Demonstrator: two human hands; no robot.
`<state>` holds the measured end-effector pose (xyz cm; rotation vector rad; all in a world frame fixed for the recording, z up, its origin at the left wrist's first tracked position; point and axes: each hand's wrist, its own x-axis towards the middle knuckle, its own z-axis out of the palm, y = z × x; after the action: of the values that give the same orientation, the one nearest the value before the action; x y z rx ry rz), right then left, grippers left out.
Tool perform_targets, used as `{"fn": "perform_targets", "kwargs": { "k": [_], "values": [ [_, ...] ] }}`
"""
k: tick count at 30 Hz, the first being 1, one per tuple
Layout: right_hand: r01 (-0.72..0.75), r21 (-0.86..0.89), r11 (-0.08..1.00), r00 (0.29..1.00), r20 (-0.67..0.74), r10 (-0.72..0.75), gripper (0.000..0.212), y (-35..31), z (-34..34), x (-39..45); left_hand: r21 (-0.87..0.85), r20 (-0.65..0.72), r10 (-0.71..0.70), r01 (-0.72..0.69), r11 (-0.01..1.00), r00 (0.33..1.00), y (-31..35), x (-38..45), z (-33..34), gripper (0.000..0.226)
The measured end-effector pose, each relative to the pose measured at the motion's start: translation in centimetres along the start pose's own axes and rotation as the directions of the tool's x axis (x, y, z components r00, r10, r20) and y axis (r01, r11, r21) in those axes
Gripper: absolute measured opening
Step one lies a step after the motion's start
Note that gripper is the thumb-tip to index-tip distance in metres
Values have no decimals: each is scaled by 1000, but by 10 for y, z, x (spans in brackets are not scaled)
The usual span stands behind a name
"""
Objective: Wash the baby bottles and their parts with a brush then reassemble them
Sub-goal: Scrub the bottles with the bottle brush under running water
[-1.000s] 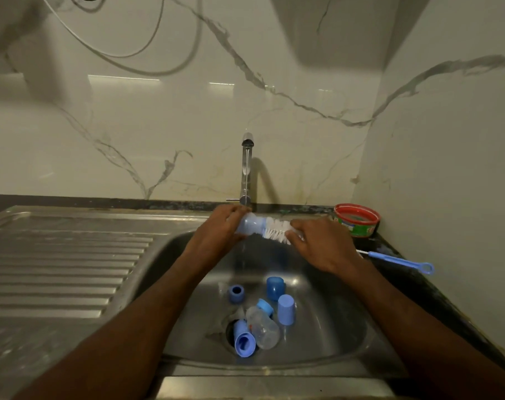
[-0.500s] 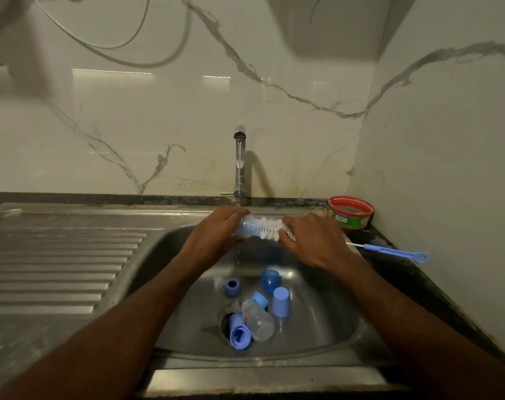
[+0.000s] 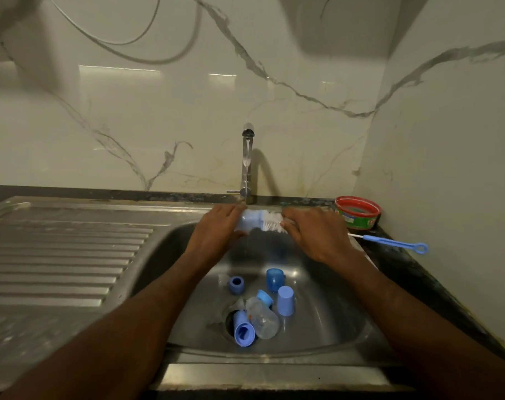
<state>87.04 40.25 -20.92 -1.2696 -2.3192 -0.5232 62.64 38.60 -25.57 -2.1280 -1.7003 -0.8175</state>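
Gripping a pale blue baby bottle (image 3: 249, 220) sideways under the tap (image 3: 247, 166), the left hand (image 3: 216, 233) curls round its base. White brush bristles (image 3: 271, 222) poke from the bottle's mouth; the right hand (image 3: 314, 235) closes on the brush. Below, loose blue parts (image 3: 274, 280) and a clear bottle (image 3: 262, 317) lie in the sink (image 3: 170, 255). Rightward, a red-rimmed tub (image 3: 357, 212) has an unreadable label beside a thin blue brush (image 3: 395, 243).

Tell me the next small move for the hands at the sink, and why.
Probably push the white bristle brush deeper into the clear bottle with blue tint. The left hand grips that bottle sideways under the tap, the right hand holds the brush, and most bristles sit outside the bottle's mouth.
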Motion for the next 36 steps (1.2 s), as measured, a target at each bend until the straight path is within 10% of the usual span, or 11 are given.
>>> {"fn": "perform_targets", "kwargs": {
  "k": [15,20,24,36],
  "values": [
    [-27,74,997,997,-66,32,27,23,7,-3,145,-4,40,-39,989,999,-15,22,3,75],
    [-95,88,992,993,73,89,30,2,19,-1,202,53,245,-251,947,968,1,17,13,78],
    [-97,94,991,994,-31,100,33,20,14,-2,90,-15,22,-20,996,1000,-17,16,3,76],
    [33,119,992,999,4,-33,29,22,8,-4,156,47,140,-146,977,989,-5,18,22,78]
  ]
}}
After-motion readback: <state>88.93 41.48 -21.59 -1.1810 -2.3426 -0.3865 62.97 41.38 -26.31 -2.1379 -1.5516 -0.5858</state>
